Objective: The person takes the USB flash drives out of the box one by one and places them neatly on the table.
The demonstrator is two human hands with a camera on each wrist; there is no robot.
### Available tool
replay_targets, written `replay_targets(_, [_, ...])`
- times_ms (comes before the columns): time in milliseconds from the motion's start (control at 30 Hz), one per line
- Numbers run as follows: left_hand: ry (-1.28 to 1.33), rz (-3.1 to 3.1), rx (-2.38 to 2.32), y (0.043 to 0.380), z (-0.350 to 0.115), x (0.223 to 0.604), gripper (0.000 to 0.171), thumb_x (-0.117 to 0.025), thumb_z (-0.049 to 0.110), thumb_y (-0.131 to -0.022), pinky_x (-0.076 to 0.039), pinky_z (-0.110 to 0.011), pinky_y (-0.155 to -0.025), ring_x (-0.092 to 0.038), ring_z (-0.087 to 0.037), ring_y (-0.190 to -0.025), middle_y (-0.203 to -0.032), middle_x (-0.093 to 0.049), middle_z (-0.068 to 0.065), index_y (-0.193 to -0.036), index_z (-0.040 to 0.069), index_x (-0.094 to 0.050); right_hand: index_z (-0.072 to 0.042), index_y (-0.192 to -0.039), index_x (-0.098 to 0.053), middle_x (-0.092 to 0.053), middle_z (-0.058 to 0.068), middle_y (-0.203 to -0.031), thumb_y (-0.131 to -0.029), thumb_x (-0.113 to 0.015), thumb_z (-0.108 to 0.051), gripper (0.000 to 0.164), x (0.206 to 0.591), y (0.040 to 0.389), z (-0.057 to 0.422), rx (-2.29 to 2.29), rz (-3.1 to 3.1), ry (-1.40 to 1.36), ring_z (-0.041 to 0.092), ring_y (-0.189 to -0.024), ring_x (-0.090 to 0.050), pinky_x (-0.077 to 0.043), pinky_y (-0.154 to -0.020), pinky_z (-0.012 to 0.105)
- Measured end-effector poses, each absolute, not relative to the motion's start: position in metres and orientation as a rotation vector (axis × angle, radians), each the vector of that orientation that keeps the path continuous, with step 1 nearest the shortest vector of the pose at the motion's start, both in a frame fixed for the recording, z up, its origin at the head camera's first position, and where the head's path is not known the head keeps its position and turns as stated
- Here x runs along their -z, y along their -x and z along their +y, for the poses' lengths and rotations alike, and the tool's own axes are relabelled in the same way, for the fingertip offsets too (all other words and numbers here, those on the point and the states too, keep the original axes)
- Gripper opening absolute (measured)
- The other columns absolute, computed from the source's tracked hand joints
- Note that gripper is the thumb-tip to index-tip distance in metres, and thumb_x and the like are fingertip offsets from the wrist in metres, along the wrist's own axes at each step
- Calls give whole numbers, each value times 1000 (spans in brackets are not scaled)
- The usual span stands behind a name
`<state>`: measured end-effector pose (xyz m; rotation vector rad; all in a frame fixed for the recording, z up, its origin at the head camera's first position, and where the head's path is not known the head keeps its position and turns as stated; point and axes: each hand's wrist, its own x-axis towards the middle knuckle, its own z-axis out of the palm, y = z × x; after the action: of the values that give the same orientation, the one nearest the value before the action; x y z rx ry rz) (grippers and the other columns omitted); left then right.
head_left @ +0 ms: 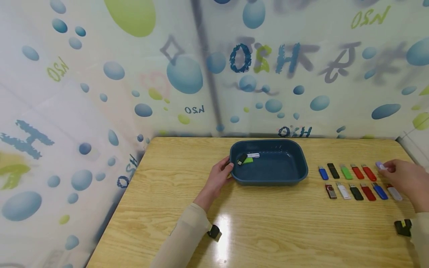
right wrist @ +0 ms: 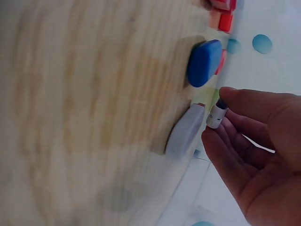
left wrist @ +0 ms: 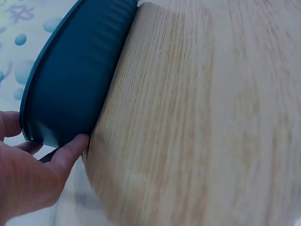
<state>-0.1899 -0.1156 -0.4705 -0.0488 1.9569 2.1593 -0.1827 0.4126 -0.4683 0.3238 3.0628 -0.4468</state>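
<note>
A dark blue plastic basin (head_left: 269, 175) stands near the table's back edge. My left hand (head_left: 218, 176) holds its left end, the thumb low on the outer wall and a finger at the rim in the left wrist view. Inside lie a black USB stick (head_left: 242, 159), a white one (head_left: 253, 155) and a green one (head_left: 248, 160). At the far right my right hand (head_left: 407, 180) pinches a whitish-lilac USB stick (right wrist: 217, 115) between thumb and fingertips, at the end of the back row. A pale grey USB stick (right wrist: 184, 134) lies close beside these fingertips.
Two rows of USB sticks lie right of the basin. The back row includes a blue stick (head_left: 323, 173) and a green stick (head_left: 346, 172); the front row, a maroon swivel stick (head_left: 330, 191) and a blue one (head_left: 380, 191). A printed curtain (head_left: 187, 123) hangs behind the table.
</note>
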Motion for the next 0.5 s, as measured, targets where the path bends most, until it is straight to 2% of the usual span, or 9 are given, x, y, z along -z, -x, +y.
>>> replay_targets(233, [60,1946,-2160,191,-116,472,48,-47,17,-103,-48,-44,-93,-47,-26,-127,-145,-44,-13,-149,6,-40,21,-98,-49,-55,25,-75,-91,-59,-8,31,470,185,412,439,3005,-364,28,-59,-51,-45,-51,39])
replay_targets(500, [47,1938,-2166,190,-117,471,48,-47,17,-103,-48,-44,-94,-46,-28,-128,-147,-43,-14,-149,5,-39,22,-98,-48,-56,30,-80,-90,-59,-7,32,471,189,410,399,2992,-380,31,-63,-53,-46,-59,47])
